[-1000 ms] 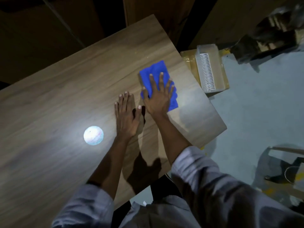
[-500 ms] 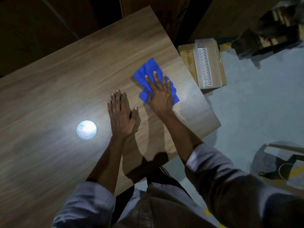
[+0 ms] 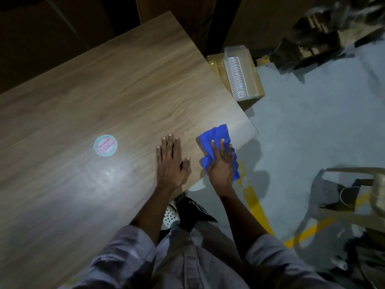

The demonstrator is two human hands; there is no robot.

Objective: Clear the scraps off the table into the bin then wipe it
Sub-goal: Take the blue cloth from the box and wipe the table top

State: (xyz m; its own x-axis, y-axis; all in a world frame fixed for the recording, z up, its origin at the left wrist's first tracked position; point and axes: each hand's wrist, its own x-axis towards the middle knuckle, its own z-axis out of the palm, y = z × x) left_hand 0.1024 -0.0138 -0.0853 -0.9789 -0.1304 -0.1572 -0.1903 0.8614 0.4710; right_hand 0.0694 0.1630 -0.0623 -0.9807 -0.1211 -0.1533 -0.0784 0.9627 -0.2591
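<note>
Blue cloth (image 3: pixel 216 134) lay bunched at the counter's (image 3: pixel 125 90) near right corner, long axis far-to-near, its near end overhanging the near edge. Right hand (image 3: pixel 221 165) pressed flat on it, grip apart, fingers straight. Left hand (image 3: pixel 170 161) lay flat just beside, grip apart. Broad surface ran leftward, carrying a round sticker (image 3: pixel 105 145).

Cloth (image 3: pixel 216 135) under right hand (image 3: pixel 221 165) fingers (image 3: pixel 222 148): bright blue, plain. Table (image 3: pixel 125 90): light brown wood grain, w/ pale glare patch left of left hand (image 3: pixel 169 163) fingers (image 3: pixel 169 142). Round sticker (image 3: pixel 105 145), further left of those fingers: pale teal rim, pink-red label in centre. Floor (image 3: pixel 312 132), right of right-hand fingers: grey w/ yellow lines (image 3: pixel 256 205). Beyond fingertips & to the right: clear box (image 3: pixel 239 74) w/ white wavy-line pattern, on tan cardboard box (image 3: pixel 216 61). Sleeves (image 3: pixel 125 247): grey. Behind the fingers, by wrists: shoe (image 3: pixel 169 215) white w/ dot pattern; trouser leg (image 3: pixel 195 207) black w/ white stripes.
</note>
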